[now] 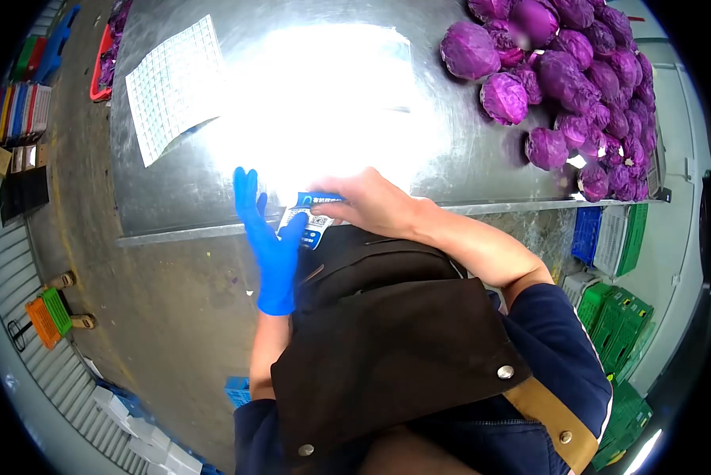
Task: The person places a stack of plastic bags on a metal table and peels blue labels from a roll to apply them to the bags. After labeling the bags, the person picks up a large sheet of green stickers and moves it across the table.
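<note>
A blue glove covers my left hand, with some fingers stretched up and the thumb against a small blue and white printed label. My bare right hand pinches the same label at its upper right edge. Both hands are at the near edge of the metal table, in front of the dark apron. Whether the label is a card or a packet, I cannot tell.
A printed sheet lies at the table's left. Many purple cabbages are heaped at the right. Green crates stand below right, orange and green crates at far left, and a red crate beyond the table's left edge.
</note>
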Action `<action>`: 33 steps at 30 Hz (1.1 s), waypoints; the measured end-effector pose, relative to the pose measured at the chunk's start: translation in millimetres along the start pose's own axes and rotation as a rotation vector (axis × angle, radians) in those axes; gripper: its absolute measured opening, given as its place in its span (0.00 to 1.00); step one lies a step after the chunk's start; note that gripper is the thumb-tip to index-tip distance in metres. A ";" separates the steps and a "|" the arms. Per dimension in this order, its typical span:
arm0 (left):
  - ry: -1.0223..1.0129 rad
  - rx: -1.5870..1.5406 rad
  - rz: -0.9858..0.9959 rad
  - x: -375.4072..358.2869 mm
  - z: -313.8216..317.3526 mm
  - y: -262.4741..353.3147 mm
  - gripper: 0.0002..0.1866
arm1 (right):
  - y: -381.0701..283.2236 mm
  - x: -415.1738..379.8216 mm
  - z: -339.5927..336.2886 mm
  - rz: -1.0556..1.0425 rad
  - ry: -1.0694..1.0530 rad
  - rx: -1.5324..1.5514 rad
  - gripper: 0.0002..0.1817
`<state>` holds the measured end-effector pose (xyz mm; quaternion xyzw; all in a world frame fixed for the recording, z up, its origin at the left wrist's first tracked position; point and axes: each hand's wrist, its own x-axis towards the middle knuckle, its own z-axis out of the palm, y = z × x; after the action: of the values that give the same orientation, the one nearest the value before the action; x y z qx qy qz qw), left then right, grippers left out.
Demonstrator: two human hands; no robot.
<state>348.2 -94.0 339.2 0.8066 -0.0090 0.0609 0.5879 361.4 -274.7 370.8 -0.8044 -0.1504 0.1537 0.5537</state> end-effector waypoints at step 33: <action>-0.168 -0.247 -0.590 -37.8 -59.2 -43.3 0.14 | 105.0 -13.2 -29.7 -0.014 0.322 -0.613 0.30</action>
<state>309.2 -26.6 311.9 0.6991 0.1694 -0.1805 0.6708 369.3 -341.1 283.6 -0.9462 -0.1057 -0.0311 0.3041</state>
